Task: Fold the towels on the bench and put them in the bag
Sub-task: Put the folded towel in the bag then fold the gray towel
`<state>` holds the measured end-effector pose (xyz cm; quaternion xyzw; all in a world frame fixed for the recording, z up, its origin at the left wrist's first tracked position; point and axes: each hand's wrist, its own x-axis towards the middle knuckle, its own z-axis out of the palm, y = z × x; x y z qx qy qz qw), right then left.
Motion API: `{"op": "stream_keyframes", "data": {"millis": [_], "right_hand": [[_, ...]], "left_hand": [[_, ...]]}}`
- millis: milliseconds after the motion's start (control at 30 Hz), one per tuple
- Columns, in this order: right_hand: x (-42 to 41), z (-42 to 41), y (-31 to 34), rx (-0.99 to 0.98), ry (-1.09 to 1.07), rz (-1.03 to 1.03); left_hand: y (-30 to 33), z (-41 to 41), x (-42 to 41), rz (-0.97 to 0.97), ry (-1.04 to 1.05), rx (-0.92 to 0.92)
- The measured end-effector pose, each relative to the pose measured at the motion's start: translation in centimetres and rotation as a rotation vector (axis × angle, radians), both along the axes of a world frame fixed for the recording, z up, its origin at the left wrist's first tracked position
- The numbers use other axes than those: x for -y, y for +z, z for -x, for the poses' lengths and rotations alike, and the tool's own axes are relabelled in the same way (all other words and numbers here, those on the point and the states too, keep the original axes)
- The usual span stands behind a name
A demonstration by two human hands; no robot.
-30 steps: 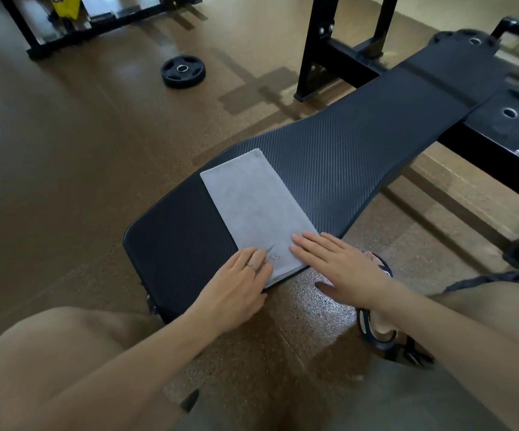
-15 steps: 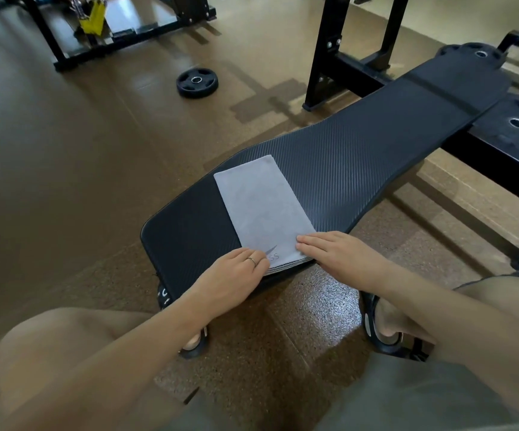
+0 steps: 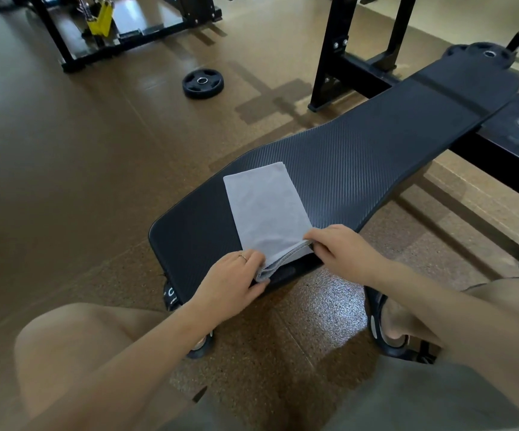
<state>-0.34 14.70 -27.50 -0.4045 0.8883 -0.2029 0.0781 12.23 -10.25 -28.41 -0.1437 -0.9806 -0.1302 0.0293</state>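
Evidently soft and light, the folded towel [image 3: 267,209] lay on the bench [image 3: 361,163]; the left hand [image 3: 236,284] and right hand [image 3: 339,247] each pinched a near corner, seemingly the best hold.

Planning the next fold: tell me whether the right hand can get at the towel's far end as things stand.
Probably yes: the right hand grips the near edge of the towel, and only bare bench lies beside the towel toward its far end.

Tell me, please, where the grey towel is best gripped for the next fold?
Probably at its near short edge, from the bench's near end: the towel lies flat lengthwise, with only that layered edge lifted. The left hand and right hand already pinch its two near corners.
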Motion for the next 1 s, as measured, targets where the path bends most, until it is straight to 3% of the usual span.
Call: {"op": "stream_keyframes", "data": {"millis": [200, 400, 633, 900, 933, 1000], "right_hand": [[1.7, 1.8, 1.1, 0.289, -0.18, 0.061], [3.8, 2.3, -0.5, 0.307, -0.356, 0.054], [5.3, 1.9, -1.8, 0.084, -0.462, -0.056], [5.6, 2.1, -1.6, 0.129, -0.616, -0.015], [5.5, 2.2, -1.5, 0.093, -0.621, -0.002], [5.2, 2.2, -1.3, -0.186, -0.506, -0.031]], "left_hand": [[0.6, 1.8, 0.9, -0.377, 0.25, 0.186], [-0.4, 3.9, 1.4, -0.553, 0.445, 0.225], [-0.8, 5.4, 1.0, -0.382, 0.539, 0.172], [-1.8, 5.6, 0.1, -0.051, 0.489, 0.003], [-2.0, 5.7, 0.1, -0.008, 0.467, -0.048], [-2.2, 5.8, 0.2, 0.079, 0.401, -0.143]]}}
